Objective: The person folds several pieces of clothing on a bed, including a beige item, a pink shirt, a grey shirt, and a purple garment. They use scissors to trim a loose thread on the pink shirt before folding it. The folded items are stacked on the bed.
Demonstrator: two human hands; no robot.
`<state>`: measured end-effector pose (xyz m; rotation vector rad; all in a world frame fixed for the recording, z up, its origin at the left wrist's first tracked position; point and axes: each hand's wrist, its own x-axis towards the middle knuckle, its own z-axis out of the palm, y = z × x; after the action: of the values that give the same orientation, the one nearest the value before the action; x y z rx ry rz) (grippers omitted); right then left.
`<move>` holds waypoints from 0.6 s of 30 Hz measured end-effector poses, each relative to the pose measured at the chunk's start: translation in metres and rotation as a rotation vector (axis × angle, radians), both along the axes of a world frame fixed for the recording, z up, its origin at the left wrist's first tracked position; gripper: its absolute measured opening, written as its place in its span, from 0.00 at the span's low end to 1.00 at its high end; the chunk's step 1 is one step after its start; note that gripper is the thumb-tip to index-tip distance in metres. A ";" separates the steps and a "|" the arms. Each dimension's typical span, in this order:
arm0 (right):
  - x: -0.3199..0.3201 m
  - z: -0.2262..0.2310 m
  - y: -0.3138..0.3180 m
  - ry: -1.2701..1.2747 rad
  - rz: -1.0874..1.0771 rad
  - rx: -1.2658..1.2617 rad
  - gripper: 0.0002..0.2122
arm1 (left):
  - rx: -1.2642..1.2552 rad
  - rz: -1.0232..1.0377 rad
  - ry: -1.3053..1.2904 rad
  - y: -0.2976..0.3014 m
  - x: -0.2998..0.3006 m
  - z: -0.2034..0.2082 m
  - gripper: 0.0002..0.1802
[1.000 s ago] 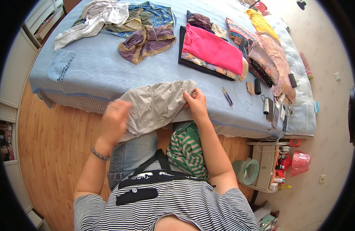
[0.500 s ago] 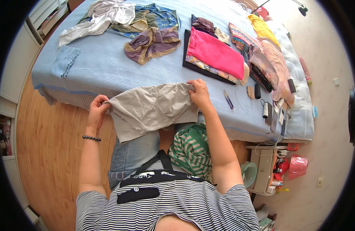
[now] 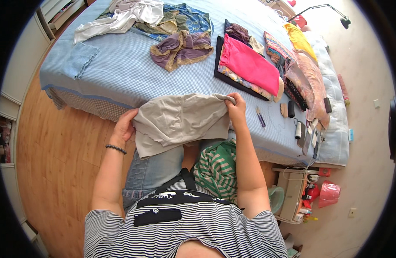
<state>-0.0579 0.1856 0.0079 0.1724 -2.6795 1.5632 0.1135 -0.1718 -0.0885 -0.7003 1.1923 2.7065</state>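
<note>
A light grey garment, its exact kind unclear, is stretched between my hands over my lap and the bed's near edge. My left hand grips its left end, some fingers hidden by the cloth. The upper right corner is pinched in my right hand. Creases run across the upper part, and the lower left part hangs over my jeans. Beside my right forearm lies a green-and-white striped cloth on my lap.
The bed carries a purple garment, a white garment, a light blue cloth and a stack topped by a pink garment. Scissors lie right of my right hand. A nightstand stands at the right.
The garment and both hands sit slightly further right in view, as does the bed's contents. My left hand has shifted from a raised pinch to a lower hold along the garment's side.
</note>
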 end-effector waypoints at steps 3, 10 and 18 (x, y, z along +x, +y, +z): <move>0.000 0.001 0.000 0.077 -0.029 -0.085 0.03 | -0.030 0.110 0.006 -0.016 0.009 0.020 0.11; -0.013 0.006 -0.024 0.157 -0.002 -0.132 0.03 | -0.143 0.307 0.159 -0.042 0.031 0.031 0.06; -0.055 0.035 -0.078 0.590 -0.017 0.425 0.22 | 0.489 0.156 0.334 -0.037 -0.018 0.039 0.32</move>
<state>-0.1131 0.1075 0.0433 0.5243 -2.4571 0.7450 0.0956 -0.2084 -0.0495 -0.2910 0.4814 3.1486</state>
